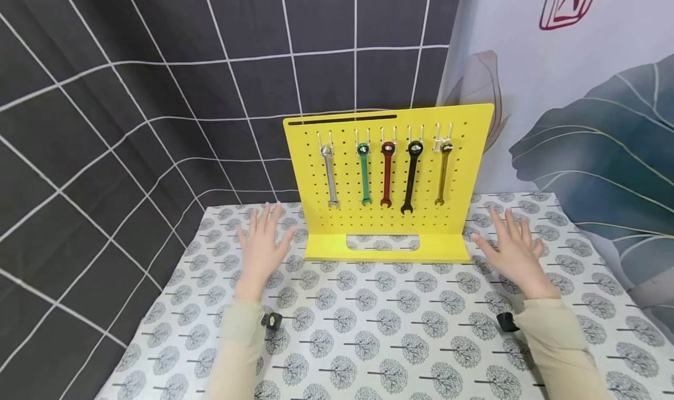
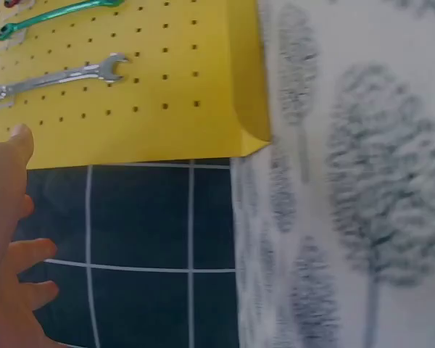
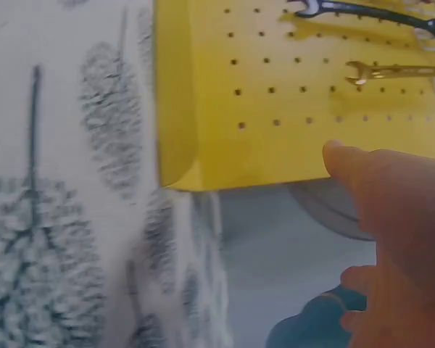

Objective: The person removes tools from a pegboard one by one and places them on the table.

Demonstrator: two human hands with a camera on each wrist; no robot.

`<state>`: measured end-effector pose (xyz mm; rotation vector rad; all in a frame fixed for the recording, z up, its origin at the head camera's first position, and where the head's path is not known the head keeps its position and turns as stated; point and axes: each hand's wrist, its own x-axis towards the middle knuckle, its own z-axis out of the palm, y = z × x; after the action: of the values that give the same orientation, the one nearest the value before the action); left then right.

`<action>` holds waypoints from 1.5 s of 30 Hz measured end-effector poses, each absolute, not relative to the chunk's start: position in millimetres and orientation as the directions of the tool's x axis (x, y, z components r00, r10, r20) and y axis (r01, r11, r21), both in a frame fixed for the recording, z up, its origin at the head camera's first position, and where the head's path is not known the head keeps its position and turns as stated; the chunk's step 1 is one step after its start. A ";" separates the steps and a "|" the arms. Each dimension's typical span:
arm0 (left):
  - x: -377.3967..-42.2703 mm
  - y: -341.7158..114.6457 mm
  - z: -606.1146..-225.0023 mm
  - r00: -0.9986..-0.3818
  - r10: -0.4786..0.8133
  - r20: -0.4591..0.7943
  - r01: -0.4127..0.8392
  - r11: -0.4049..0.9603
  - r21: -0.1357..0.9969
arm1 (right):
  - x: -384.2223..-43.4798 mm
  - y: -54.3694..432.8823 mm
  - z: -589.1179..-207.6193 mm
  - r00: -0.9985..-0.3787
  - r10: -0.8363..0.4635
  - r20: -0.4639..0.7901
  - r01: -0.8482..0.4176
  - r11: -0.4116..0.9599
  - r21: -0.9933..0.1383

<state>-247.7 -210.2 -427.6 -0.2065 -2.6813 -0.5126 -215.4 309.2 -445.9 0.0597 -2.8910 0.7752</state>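
A yellow pegboard stand (image 1: 342, 221) stands upright on the table, with several combination wrenches hanging from its white hooks. From left to right these are a silver wrench (image 1: 330, 180), a green wrench (image 1: 365, 179), a dark red wrench (image 1: 387, 176), a black wrench (image 1: 411, 180) and a gold wrench (image 1: 442, 176). My left hand (image 1: 260, 251), fingers spread, is just left of the board and holds nothing. On the opposite side, my right hand (image 1: 513, 258) is also spread and holds nothing. Both wrist views show each hand's thumb near the board's side edge, apart from the wrenches.
A white cloth printed with grey trees (image 1: 363, 330) covers the table. Behind and to the left hangs a dark curtain with white grid lines (image 1: 210, 84). A pale hanging with large blue-green leaves (image 1: 605, 137) is at the right. The board's base has a slot (image 1: 381, 257).
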 end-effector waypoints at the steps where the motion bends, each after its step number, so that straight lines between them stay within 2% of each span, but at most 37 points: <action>1: -249.0 -210.2 -422.8 -0.899 0.072 0.432 0.233 0.913 0.334 | -215.0 309.1 -442.6 -0.988 -0.001 0.157 -0.081 0.862 -0.500; 11: -262.8 -204.6 -359.3 -0.807 0.106 0.581 0.381 0.845 0.375 | -208.8 302.5 -400.3 -0.966 -0.044 0.256 -0.184 0.812 -0.553; 18: -271.0 -196.6 -313.3 -0.758 0.110 0.642 0.452 0.798 0.397 | -201.6 301.2 -375.3 -0.939 -0.082 0.333 -0.272 0.770 -0.577; 28: -293.5 -188.8 -282.0 -0.771 0.080 0.632 0.507 0.679 0.532 | -198.8 294.8 -357.2 -0.942 -0.076 0.327 -0.283 0.705 -0.651; 38: -324.3 -187.8 -254.5 -0.846 0.042 0.531 0.472 0.521 0.711 | -209.6 279.2 -353.6 -0.933 -0.030 0.359 -0.288 0.661 -0.693; 45: -339.8 -187.1 -241.6 -0.869 0.025 0.494 0.459 0.414 0.786 | -222.3 265.4 -355.6 -0.925 -0.046 0.377 -0.321 0.624 -0.712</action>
<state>-339.8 -187.1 -241.6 -0.4134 -2.2666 -1.4483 -222.3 265.4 -355.6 0.2957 -2.5272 1.2001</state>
